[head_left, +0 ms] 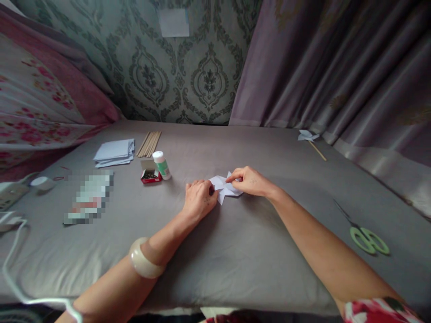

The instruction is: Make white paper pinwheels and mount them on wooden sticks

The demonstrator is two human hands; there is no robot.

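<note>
A white paper pinwheel (222, 183) with folded points lies on the grey cloth in front of me. My left hand (201, 197) is closed on its left edge, fingers curled and fingertips partly hidden. From the right, my right hand (251, 180) pinches or presses the paper near its middle with thumb and index finger; whether something small is between them I cannot tell. Left of the hands stand a white-capped glue bottle (162, 167) and an open red box (151, 175) of small dark metal pieces.
Behind the box lie wooden sticks (148, 144) and stacked white paper (115, 152). Green-handled scissors (365, 235) rest at the right. A finished pinwheel on a stick (307, 135) lies at the back right. A power strip (11, 195) and white cable (13, 273) are at the left edge.
</note>
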